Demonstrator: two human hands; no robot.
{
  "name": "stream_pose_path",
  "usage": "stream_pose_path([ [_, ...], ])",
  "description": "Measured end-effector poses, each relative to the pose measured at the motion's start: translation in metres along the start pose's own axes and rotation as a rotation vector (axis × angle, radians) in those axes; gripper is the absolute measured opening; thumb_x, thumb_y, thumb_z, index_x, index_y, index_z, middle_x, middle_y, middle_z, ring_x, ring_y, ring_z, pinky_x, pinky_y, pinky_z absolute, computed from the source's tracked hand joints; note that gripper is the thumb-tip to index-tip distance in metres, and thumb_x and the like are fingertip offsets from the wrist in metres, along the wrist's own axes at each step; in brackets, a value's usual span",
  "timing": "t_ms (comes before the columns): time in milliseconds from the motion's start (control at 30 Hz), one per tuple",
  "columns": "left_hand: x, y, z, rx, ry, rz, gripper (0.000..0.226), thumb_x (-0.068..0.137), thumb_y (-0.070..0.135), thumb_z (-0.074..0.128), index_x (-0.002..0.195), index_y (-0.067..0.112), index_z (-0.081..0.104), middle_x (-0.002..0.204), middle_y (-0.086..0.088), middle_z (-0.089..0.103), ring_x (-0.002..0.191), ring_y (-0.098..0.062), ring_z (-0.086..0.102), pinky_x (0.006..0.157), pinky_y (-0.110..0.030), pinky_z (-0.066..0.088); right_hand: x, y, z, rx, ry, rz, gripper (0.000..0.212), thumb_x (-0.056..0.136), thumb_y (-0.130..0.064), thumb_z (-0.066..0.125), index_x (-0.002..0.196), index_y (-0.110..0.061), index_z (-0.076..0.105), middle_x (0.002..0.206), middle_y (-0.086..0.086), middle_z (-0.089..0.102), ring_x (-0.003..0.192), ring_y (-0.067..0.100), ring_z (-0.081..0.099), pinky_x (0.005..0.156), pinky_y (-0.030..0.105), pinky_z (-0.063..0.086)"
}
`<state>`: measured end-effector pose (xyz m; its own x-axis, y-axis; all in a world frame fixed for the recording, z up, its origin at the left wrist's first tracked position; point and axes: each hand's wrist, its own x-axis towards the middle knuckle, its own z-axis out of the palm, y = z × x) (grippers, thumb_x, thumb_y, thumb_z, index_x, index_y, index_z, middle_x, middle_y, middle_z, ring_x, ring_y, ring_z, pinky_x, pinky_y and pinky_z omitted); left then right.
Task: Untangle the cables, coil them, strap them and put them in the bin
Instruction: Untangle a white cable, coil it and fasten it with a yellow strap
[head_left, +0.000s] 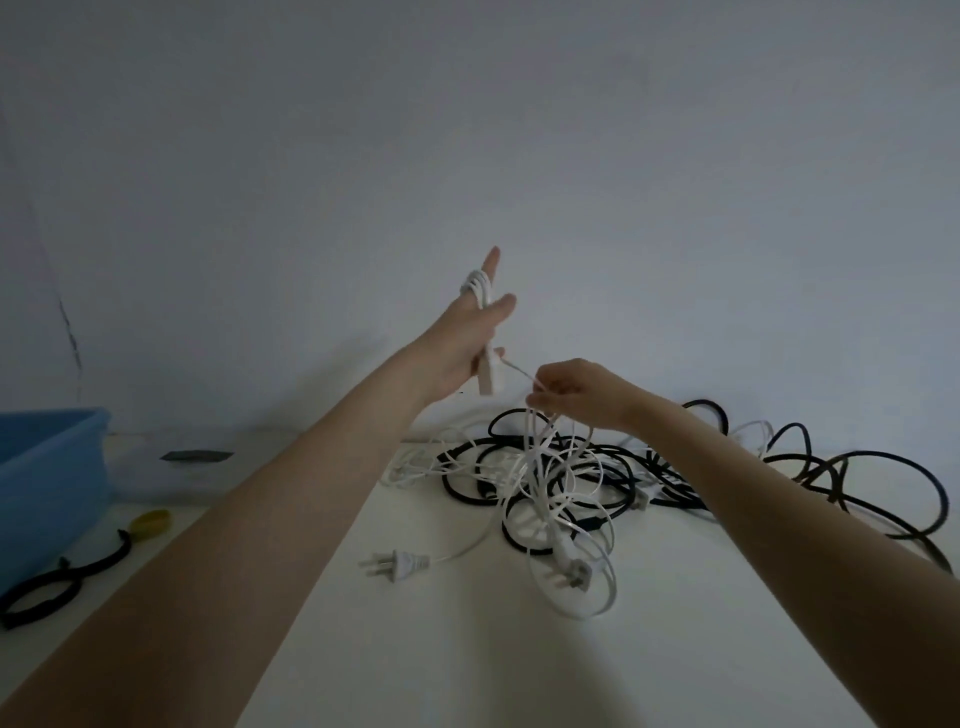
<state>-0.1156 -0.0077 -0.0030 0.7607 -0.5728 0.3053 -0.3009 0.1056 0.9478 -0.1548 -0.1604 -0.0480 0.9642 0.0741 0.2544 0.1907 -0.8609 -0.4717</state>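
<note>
Left hand (470, 338) is raised above the tabletop (415, 649), fingers extended, with turns of the white cable (540, 467) wound around them and the cable's white end block (488, 376) hanging at the palm; the grip is relaxed, the coil carried on straight fingers. Right hand (571, 389) is just beside and lower, fingertips pinching a strand of the same white cable, which runs taut between the two hands. Below the right hand the cable falls in loose loops onto a tangle with black cables (810, 467) lying on the tabletop. A white two-pin plug (397, 564) lies apart from the heap, nearer the person. At far left stands the blue bin (47, 467); in front of it lie black straps (52, 587) and a yellow strap (150, 522).
</note>
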Motion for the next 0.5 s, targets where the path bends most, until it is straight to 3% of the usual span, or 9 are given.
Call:
stream_pose_path([
  [67,0.0,-0.015,0.006,0.451,-0.043,0.094,0.064,0.101,0.011,0.037,0.151,0.032,0.002,0.159,0.002,-0.003,0.146,-0.02,0.005,0.114,-0.037,0.017,0.001,-0.004,-0.001,0.063,0.008,-0.047,0.02,0.094,-0.018,0.052,0.077,-0.01,0.058,0.066,-0.006,0.055,0.061,0.006,0.05,0.065,0.02,0.04],
  [100,-0.001,-0.023,0.006,0.697,-0.08,0.109,0.065,0.101,0.01,0.037,0.152,0.027,0.001,0.159,-0.003,0.003,0.146,-0.019,0.008,0.114,-0.031,0.013,0.003,-0.007,0.001,0.054,-0.006,-0.072,0.018,0.094,-0.017,0.052,0.082,-0.008,0.061,0.066,-0.006,0.055,0.061,0.005,0.05,0.063,0.018,0.039],
  [167,-0.004,-0.029,0.007,1.048,-0.228,0.065,0.055,0.101,0.013,0.037,0.151,0.017,0.015,0.153,-0.01,0.028,0.139,-0.024,0.031,0.104,-0.018,0.029,0.002,-0.006,-0.002,-0.089,-0.059,-0.089,0.013,0.092,-0.017,0.056,0.088,-0.008,0.064,0.071,-0.008,0.055,0.065,0.007,0.051,0.063,0.017,0.037],
  [200,-0.009,-0.03,0.008,1.136,-0.283,0.014,0.042,0.102,0.016,0.036,0.143,0.013,0.032,0.139,-0.012,0.049,0.126,-0.026,0.047,0.09,-0.015,0.039,0.002,-0.003,-0.001,-0.183,-0.086,-0.077,0.011,0.091,-0.019,0.058,0.081,-0.013,0.062,0.072,-0.008,0.053,0.067,0.009,0.05,0.061,0.019,0.035],
  [233,-0.01,-0.032,0.007,1.19,-0.295,0.008,0.027,0.102,0.018,0.036,0.125,0.01,0.048,0.116,-0.011,0.064,0.11,-0.025,0.058,0.078,-0.017,0.044,0.003,0.001,0.0,-0.272,-0.095,-0.052,0.018,0.089,-0.021,0.061,0.071,-0.02,0.055,0.069,-0.008,0.05,0.065,0.01,0.047,0.058,0.02,0.034],
  [267,-0.01,-0.032,0.006,1.239,-0.263,0.038,0.02,0.102,0.018,0.036,0.106,0.01,0.054,0.098,-0.007,0.065,0.096,-0.023,0.061,0.073,-0.02,0.043,0.002,0.006,0.001,-0.328,-0.095,-0.029,0.028,0.088,-0.023,0.062,0.064,-0.024,0.046,0.067,-0.008,0.047,0.062,0.009,0.044,0.056,0.021,0.032],
  [333,-0.007,-0.025,-0.008,1.282,-0.12,0.1,0.019,0.098,0.012,0.039,0.089,0.011,0.056,0.088,-0.002,0.055,0.072,-0.014,0.052,0.058,-0.017,0.036,0.0,0.02,-0.001,-0.44,-0.071,0.078,0.034,0.088,-0.023,0.059,0.062,-0.026,0.038,0.065,-0.008,0.045,0.063,0.009,0.044,0.061,0.021,0.035],
  [433,-0.006,-0.008,-0.046,1.191,0.181,0.093,0.023,0.091,0.004,0.041,0.071,0.016,0.04,0.08,-0.004,0.048,0.078,-0.02,0.047,0.06,-0.025,0.034,-0.016,0.045,-0.014,-0.649,-0.029,0.297,0.02,0.091,-0.023,0.052,0.072,-0.02,0.047,0.082,-0.001,0.057,0.083,0.018,0.051,0.084,0.034,0.043],
  [500,-0.002,-0.003,-0.071,1.224,0.286,0.091,0.02,0.088,0.003,0.041,0.072,0.013,0.036,0.082,-0.012,0.052,0.084,-0.026,0.052,0.067,-0.03,0.037,-0.026,0.055,-0.024,-0.867,0.095,0.395,0.015,0.094,-0.025,0.048,0.096,-0.015,0.059,0.103,0.008,0.061,0.102,0.024,0.053,0.091,0.038,0.041],
])
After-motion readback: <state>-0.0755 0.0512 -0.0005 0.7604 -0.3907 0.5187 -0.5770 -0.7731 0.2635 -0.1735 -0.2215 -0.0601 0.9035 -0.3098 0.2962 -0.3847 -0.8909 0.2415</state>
